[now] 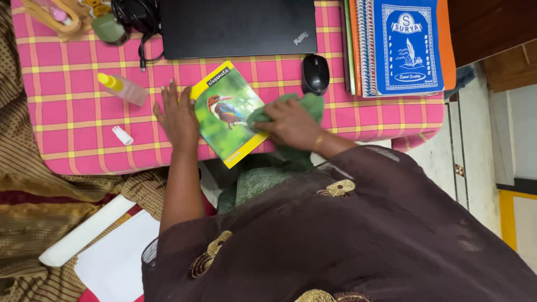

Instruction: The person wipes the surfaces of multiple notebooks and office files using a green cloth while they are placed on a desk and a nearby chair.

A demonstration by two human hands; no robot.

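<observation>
While left hand (pixel 178 116) pins notebook (pixel 229 113), right hand (pixel 291 124) half-hides green cloth (pixel 305 105).

Tablecloth (pixel 72 106): pink check, crossed by yellow and pale orange lines. Notebook (pixel 228 114), at the near edge: yellow-bordered cover, green ground, a bird shown in red, blue and white. Cloth (pixel 305 106), beside it: dull green. Laptop (pixel 238 25), at the far edge: black. Mouse (pixel 315 74): black. Spiral notebook (pixel 407 45), at the right edge: blue cover with white line ornament, laid on orange covers. Spray bottle (pixel 123 88): clear pinkish body, yellow cap. Small cap (pixel 122 135): white. Sleeve (pixel 358 235): dark brown, gold embroidery.
</observation>
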